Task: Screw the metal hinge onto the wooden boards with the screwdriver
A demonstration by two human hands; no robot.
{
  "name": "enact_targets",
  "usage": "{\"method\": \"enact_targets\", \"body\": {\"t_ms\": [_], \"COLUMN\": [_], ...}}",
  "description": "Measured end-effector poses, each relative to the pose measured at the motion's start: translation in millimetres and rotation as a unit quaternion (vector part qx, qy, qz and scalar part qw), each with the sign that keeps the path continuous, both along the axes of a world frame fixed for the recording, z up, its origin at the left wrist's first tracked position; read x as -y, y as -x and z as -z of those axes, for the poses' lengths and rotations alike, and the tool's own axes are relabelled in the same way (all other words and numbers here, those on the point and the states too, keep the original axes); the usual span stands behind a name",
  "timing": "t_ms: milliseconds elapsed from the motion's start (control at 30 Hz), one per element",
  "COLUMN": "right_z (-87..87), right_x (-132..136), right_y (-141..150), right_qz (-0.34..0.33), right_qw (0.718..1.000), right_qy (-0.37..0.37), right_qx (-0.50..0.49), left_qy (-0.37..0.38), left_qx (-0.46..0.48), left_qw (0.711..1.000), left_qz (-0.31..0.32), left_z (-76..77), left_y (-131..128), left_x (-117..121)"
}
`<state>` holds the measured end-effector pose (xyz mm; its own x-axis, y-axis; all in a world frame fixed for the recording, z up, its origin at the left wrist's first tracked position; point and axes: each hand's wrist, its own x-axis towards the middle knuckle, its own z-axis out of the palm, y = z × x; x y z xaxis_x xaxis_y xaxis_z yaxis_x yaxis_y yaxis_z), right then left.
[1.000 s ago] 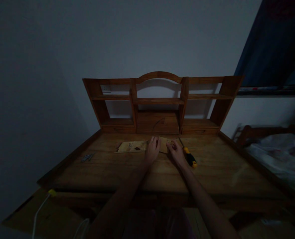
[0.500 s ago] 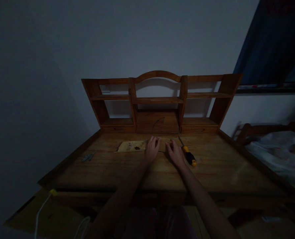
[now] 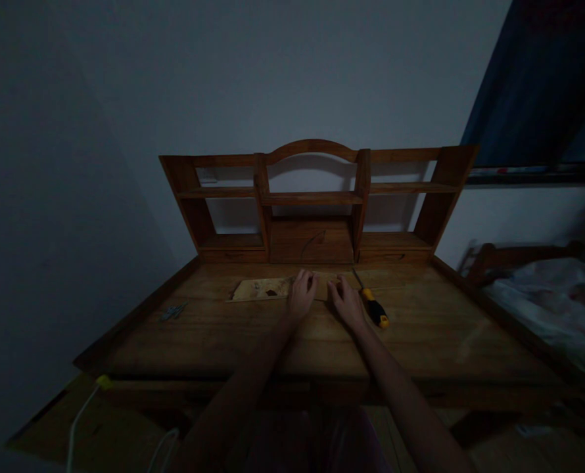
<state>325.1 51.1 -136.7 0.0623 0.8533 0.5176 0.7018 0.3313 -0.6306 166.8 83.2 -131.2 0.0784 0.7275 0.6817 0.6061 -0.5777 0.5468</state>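
Observation:
A flat pale wooden board (image 3: 261, 289) lies on the wooden desk (image 3: 421, 335), near the back. My left hand (image 3: 302, 297) rests on the board's right part with its fingers curled down on it. My right hand (image 3: 346, 302) lies beside it at the board's right end, fingers bent and pressing down. What is under the fingertips is hidden in the dim light. A screwdriver with a yellow and black handle (image 3: 375, 311) lies on the desk just right of my right hand, untouched.
A wooden hutch with shelves (image 3: 312, 197) stands at the desk's back. Several small metal pieces (image 3: 173, 311) lie at the left of the desk. A bed with pale bedding (image 3: 553, 295) is to the right. A white cable (image 3: 78, 420) hangs at lower left.
Both hands stay on the board's right end with only slight shifts. The view has drifted a little.

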Motion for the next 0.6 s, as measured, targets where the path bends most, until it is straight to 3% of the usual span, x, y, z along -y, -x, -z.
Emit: {"method": "enact_targets", "body": {"t_ms": [600], "right_z": [-2.5], "right_x": [1.9], "right_y": [0.0], "right_qz": [0.002], "right_qw": [1.000], "right_qy": [0.007], "right_qx": [0.014], "left_qy": [-0.005], "left_qx": [0.002], "left_qw": [1.000], "left_qz": [-0.002], "left_z": [2.0], "left_y": [-0.1], "left_x": [-0.6]}}
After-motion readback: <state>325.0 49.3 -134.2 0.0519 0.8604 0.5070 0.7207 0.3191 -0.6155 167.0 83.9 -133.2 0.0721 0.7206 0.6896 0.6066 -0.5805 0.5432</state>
